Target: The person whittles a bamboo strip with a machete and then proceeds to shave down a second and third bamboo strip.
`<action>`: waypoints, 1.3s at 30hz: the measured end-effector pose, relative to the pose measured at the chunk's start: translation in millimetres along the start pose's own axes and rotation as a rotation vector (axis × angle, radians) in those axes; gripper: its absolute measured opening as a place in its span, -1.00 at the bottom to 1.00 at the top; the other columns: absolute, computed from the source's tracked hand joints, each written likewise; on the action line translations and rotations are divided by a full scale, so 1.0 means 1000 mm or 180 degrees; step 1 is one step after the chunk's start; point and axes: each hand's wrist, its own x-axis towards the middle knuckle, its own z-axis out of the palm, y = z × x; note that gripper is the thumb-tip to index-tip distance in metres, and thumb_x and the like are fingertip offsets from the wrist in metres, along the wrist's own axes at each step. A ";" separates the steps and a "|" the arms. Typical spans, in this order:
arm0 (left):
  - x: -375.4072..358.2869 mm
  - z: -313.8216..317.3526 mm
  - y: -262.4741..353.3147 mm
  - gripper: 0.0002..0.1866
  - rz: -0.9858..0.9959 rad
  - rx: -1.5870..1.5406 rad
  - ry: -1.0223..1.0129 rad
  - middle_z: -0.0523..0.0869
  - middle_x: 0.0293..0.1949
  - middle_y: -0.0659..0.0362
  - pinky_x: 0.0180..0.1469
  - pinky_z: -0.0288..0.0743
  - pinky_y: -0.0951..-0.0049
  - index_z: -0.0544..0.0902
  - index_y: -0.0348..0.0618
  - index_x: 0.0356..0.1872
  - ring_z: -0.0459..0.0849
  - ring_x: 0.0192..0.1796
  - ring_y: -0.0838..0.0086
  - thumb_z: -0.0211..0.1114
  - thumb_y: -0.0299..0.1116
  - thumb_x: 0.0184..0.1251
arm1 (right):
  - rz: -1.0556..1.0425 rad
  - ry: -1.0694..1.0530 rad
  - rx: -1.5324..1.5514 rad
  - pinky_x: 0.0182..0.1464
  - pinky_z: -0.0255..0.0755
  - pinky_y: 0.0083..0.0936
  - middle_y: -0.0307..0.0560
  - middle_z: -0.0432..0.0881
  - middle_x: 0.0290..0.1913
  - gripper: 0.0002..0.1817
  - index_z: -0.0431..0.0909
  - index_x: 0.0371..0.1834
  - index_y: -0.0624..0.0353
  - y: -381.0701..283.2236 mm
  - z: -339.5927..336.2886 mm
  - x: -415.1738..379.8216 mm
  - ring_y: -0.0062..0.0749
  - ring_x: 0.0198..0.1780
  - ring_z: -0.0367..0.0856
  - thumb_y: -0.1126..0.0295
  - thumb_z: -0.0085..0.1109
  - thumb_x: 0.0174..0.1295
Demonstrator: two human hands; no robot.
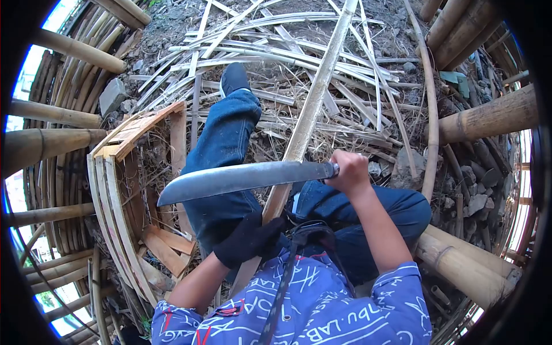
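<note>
Fingers [253, 233] of the left hand [250, 238], covered by a black fabric glove, are clenched around the lower part of a long pale split bamboo strip [307, 115], close to the lap. From that grip the strip runs up and away over the knees and out above the littered ground.

At far left, a curved bundle of flat tan bamboo slats [112, 190] stands on edge beside the left leg in blue denim [221, 149]; it is clear of both hands.

Across the middle, a long grey steel blade with a curved tip [236, 179] lies nearly level, crossing in front of the strip just above the gloved hand. Whether its edge touches the strip cannot be told from this view.

The bare right hand [349, 172] is closed tightly around the knife handle, which is almost wholly hidden inside the fist.

Recommended practice, as a judgement:
- Keep the gloved grip below the line of the blade, never ahead of it.
- Direct the edge away from the body and from the thighs beneath.
- Hold the strip firm so it cannot twist under the cut.

Pale bamboo offcuts [270, 54] cover the ground ahead; thick round brown bamboo poles [489, 118] frame the right side.
</note>
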 end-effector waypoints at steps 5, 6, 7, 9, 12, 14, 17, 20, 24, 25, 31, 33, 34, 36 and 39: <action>-0.003 0.001 0.003 -0.67 -0.0037 0.0040 0.0095 0.45 -0.63 0.33 -0.60 0.23 0.59 0.51 -0.19 -0.39 0.38 -0.62 0.69 0.12 -0.11 0.44 | -0.0046 0.0093 0.0106 -0.46 0.49 -0.21 0.02 0.55 -0.67 -0.84 0.45 -0.68 0.11 0.006 0.001 0.005 -0.04 -0.56 0.60 0.35 0.25 -0.23; -0.006 0.002 0.005 -0.67 0.0063 0.0119 0.0172 0.44 -0.64 0.32 -0.61 0.22 0.58 0.50 -0.19 -0.40 0.38 -0.63 0.68 0.11 -0.12 0.44 | 0.0434 0.0096 -0.0311 -0.40 0.52 -0.21 0.02 0.59 -0.60 -0.84 0.50 -0.60 0.09 0.024 0.006 0.005 -0.04 -0.49 0.63 0.32 0.27 -0.24; -0.009 0.001 0.005 -0.67 0.0160 0.0195 0.0256 0.43 -0.65 0.32 -0.62 0.21 0.58 0.49 -0.19 -0.41 0.37 -0.64 0.68 0.10 -0.13 0.45 | 0.0909 0.0093 -0.0725 -0.34 0.54 -0.20 0.03 0.64 -0.54 -0.81 0.56 -0.53 0.07 0.037 0.004 0.010 -0.05 -0.43 0.66 0.29 0.29 -0.24; -0.010 -0.001 -0.005 -0.68 0.0135 0.0040 0.0019 0.43 -0.61 0.34 -0.60 0.23 0.59 0.49 -0.19 -0.38 0.36 -0.61 0.69 0.12 -0.13 0.43 | 0.1397 0.0265 -0.0564 -0.25 0.55 -0.12 0.13 0.65 -0.51 -0.86 0.60 -0.55 0.13 0.056 -0.008 0.020 0.09 -0.39 0.66 0.31 0.19 -0.11; -0.003 -0.002 -0.004 -0.68 0.0055 -0.0043 -0.0228 0.39 -0.58 0.35 -0.61 0.22 0.59 0.46 -0.17 -0.37 0.32 -0.60 0.69 0.09 -0.11 0.44 | 0.1664 0.0463 -0.0440 -0.27 0.53 -0.13 0.12 0.63 -0.55 -0.83 0.57 -0.59 0.18 0.060 -0.027 0.026 0.08 -0.40 0.65 0.30 0.19 -0.05; 0.004 -0.003 -0.004 -0.67 -0.0194 -0.0690 -0.0456 0.33 -0.61 0.36 -0.62 0.18 0.59 0.44 -0.15 -0.39 0.29 -0.63 0.68 0.03 -0.10 0.47 | 0.1248 0.0465 -0.0402 -0.31 0.51 -0.12 0.10 0.61 -0.60 -0.82 0.54 -0.61 0.18 0.046 -0.034 0.023 0.05 -0.44 0.65 0.29 0.20 -0.05; 0.009 0.001 0.002 -0.69 -0.0382 -0.0860 -0.0365 0.40 -0.66 0.29 -0.65 0.18 0.53 0.45 -0.15 -0.38 0.33 -0.70 0.61 0.05 -0.12 0.47 | 0.0588 0.0249 -0.0226 -0.40 0.51 -0.14 0.09 0.59 -0.60 -0.83 0.49 -0.65 0.14 0.003 -0.033 0.012 0.04 -0.51 0.62 0.31 0.23 -0.13; 0.002 0.006 0.007 -0.68 -0.0200 -0.0590 -0.0258 0.34 -0.62 0.35 -0.62 0.17 0.57 0.46 -0.15 -0.38 0.29 -0.63 0.67 0.03 -0.11 0.46 | 0.0292 0.0012 -0.0067 -0.46 0.48 -0.21 0.03 0.56 -0.65 -0.83 0.49 -0.64 0.13 -0.023 -0.019 0.001 -0.02 -0.55 0.60 0.34 0.28 -0.23; -0.001 0.008 0.004 -0.68 -0.0025 0.0371 0.0178 0.43 -0.59 0.34 -0.59 0.22 0.56 0.53 -0.19 -0.33 0.34 -0.60 0.68 0.09 -0.12 0.42 | 0.0244 -0.0045 -0.0210 -0.47 0.49 -0.25 0.00 0.55 -0.67 -0.84 0.47 -0.66 0.11 -0.008 -0.012 0.007 -0.05 -0.56 0.60 0.36 0.28 -0.27; 0.000 0.007 0.001 -0.67 0.0113 0.0470 0.0215 0.46 -0.58 0.35 -0.57 0.24 0.57 0.56 -0.21 -0.30 0.36 -0.59 0.68 0.12 -0.11 0.39 | 0.0171 -0.0052 -0.0242 -0.47 0.49 -0.25 -0.01 0.55 -0.67 -0.84 0.46 -0.67 0.10 -0.002 -0.010 0.007 -0.06 -0.56 0.60 0.36 0.27 -0.28; 0.000 0.009 0.010 -0.66 -0.0030 0.0560 0.0244 0.51 -0.55 0.34 -0.52 0.29 0.56 0.59 -0.24 -0.25 0.41 -0.51 0.69 0.17 -0.10 0.34 | 0.0061 0.0059 -0.0248 -0.46 0.50 -0.21 0.00 0.55 -0.68 -0.84 0.44 -0.67 0.09 0.008 -0.005 0.012 -0.05 -0.56 0.61 0.36 0.25 -0.26; -0.002 0.007 0.009 -0.66 -0.0007 0.0631 0.0334 0.51 -0.55 0.33 -0.51 0.30 0.55 0.59 -0.24 -0.25 0.42 -0.50 0.69 0.17 -0.11 0.34 | 0.0299 0.0054 -0.0390 -0.41 0.53 -0.19 0.04 0.58 -0.64 -0.85 0.47 -0.65 0.11 0.019 -0.001 0.016 -0.03 -0.52 0.64 0.33 0.23 -0.22; -0.004 0.003 0.007 -0.67 -0.0012 0.0727 0.0281 0.51 -0.55 0.33 -0.51 0.30 0.55 0.59 -0.24 -0.26 0.41 -0.51 0.69 0.16 -0.12 0.35 | 0.0541 0.0051 -0.0537 -0.36 0.56 -0.16 0.08 0.61 -0.60 -0.85 0.51 -0.63 0.14 0.027 0.000 0.019 -0.02 -0.48 0.66 0.31 0.20 -0.17; -0.006 0.000 -0.001 -0.68 -0.0016 0.0815 0.0246 0.51 -0.56 0.32 -0.51 0.31 0.54 0.58 -0.24 -0.26 0.41 -0.51 0.69 0.15 -0.13 0.36 | 0.1090 0.0061 -0.0801 -0.30 0.57 -0.12 0.16 0.61 -0.59 -0.84 0.56 -0.60 0.17 0.048 -0.008 0.031 0.06 -0.45 0.67 0.31 0.17 -0.10; 0.000 -0.001 -0.009 -0.70 0.0268 0.0661 0.0106 0.50 -0.59 0.33 -0.55 0.29 0.56 0.57 -0.23 -0.31 0.40 -0.56 0.68 0.13 -0.15 0.38 | 0.1360 0.0259 -0.0795 -0.26 0.56 -0.09 0.22 0.64 -0.52 -0.79 0.63 -0.54 0.20 0.076 -0.019 0.038 0.11 -0.41 0.66 0.28 0.14 -0.01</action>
